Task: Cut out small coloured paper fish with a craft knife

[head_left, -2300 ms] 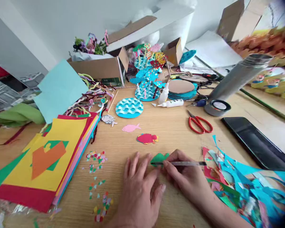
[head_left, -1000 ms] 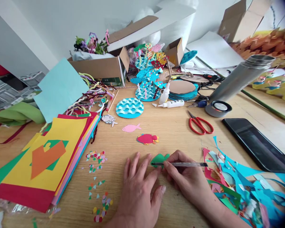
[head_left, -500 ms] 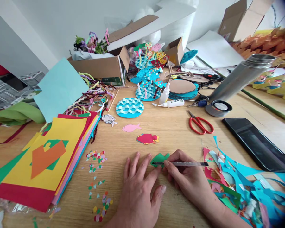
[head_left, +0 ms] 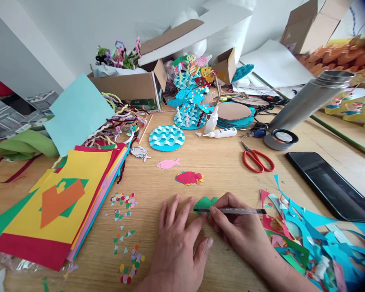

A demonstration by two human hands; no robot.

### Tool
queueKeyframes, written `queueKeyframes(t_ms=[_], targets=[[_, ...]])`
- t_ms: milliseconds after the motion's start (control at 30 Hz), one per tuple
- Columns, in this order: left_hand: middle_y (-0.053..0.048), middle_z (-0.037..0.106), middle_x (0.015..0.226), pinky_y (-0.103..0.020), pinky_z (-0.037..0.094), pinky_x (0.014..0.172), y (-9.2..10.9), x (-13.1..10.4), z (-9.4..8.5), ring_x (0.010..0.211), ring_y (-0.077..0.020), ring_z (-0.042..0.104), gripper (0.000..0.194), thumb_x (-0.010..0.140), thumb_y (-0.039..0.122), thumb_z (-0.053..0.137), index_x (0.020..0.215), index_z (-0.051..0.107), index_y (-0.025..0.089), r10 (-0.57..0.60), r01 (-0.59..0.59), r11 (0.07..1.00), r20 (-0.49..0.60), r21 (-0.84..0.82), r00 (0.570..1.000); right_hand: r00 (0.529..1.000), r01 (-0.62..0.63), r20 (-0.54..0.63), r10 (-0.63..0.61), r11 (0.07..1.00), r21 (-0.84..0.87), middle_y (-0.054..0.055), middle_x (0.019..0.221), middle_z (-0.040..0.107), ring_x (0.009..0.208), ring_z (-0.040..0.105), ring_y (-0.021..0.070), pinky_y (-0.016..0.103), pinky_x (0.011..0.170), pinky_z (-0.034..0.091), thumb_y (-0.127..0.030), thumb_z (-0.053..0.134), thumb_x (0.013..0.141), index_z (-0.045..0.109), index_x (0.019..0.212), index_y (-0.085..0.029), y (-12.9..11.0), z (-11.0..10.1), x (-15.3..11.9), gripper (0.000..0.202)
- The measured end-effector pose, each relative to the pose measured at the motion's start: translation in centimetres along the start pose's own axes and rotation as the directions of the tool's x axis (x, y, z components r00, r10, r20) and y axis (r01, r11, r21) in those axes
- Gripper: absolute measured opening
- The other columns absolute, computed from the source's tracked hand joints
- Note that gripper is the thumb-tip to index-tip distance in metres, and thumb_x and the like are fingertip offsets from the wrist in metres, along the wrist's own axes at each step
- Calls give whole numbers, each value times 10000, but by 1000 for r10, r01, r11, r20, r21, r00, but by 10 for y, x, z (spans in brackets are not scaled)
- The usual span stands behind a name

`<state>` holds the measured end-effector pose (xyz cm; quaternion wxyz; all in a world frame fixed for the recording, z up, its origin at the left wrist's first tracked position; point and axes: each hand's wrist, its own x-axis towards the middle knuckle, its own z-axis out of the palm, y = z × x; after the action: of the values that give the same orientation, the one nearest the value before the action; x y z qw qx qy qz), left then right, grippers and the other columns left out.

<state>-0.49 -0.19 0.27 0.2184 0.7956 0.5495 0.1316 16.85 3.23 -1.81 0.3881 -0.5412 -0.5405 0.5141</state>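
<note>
A pen with a clear barrel (head_left: 243, 211) is pinched in my right hand (head_left: 239, 227), its tip on the left part of a green paper cutout (head_left: 204, 203). My left hand (head_left: 179, 239) lies flat with fingers spread, its index fingertip at the cutout's lower edge. The hands partly cover the cutout, so its full outline is hidden. Beyond it are a small stack of fish cutouts with a red one on top (head_left: 189, 178), a pink paper fish (head_left: 169, 163) and a drawn grey-white fish (head_left: 140, 153).
Paper scraps (head_left: 316, 235), a phone (head_left: 328, 184) and red-handled scissors (head_left: 257, 159) lie to the right. Colored paper sheets (head_left: 88, 170) and confetti pieces (head_left: 124, 200) are on the left. Glue bottles (head_left: 220, 133), a wavy blue disc (head_left: 166, 138) and a steel flask (head_left: 312, 99) stand farther back.
The pen tip has shifted very slightly on the green cutout. Both hands otherwise hold nearly the same position, and the view has moved a little.
</note>
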Motion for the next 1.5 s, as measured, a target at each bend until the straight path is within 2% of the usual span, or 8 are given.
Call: queueKeyframes(t_ms=[600, 833, 1100, 1300, 1500], targets=[[24, 339, 1540, -640, 228, 1127, 2, 0, -2, 1431, -346, 219, 393, 951, 390, 498, 1339, 542, 348, -18, 18, 1000, 14, -13, 1000, 1000, -6, -8, 6, 1000, -16, -33, 519, 542, 373, 416, 94, 215, 339, 299, -496, 591, 881, 525, 725, -221, 0, 0, 1, 323], [12, 360, 1530, -640, 256, 1118, 2, 0, -1, 1421, -353, 243, 395, 947, 395, 509, 1337, 545, 345, 1, -1, 1000, -21, -5, 1000, 1000, -15, -18, 15, 1000, -10, -30, 517, 542, 374, 412, 97, 219, 340, 300, -526, 594, 873, 520, 721, -224, 2, 1, 0, 346], [11, 332, 1544, -645, 234, 1124, 3, 0, -2, 1430, -352, 220, 402, 947, 366, 500, 1346, 537, 333, -11, 11, 1000, 7, 13, 1000, 999, 0, -33, 0, 1000, -3, -37, 514, 542, 356, 405, 87, 222, 341, 289, -479, 595, 885, 520, 719, -222, 4, 0, 1, 315], [35, 327, 1546, -638, 219, 1132, 1, -1, -1, 1434, -348, 210, 400, 958, 432, 481, 1349, 530, 358, -19, 20, 999, 8, -32, 1000, 999, -1, -45, 2, 1000, 14, -40, 524, 538, 357, 407, 83, 218, 341, 284, -476, 612, 877, 517, 719, -221, 3, 1, 0, 315], [31, 330, 1545, -641, 220, 1131, 2, -1, -1, 1432, -349, 215, 391, 957, 426, 486, 1337, 542, 349, -16, 17, 999, 6, -30, 1000, 999, -3, -36, 3, 1000, 11, -38, 529, 539, 355, 407, 80, 211, 336, 282, -472, 606, 884, 516, 726, -221, 5, 0, -1, 310]])
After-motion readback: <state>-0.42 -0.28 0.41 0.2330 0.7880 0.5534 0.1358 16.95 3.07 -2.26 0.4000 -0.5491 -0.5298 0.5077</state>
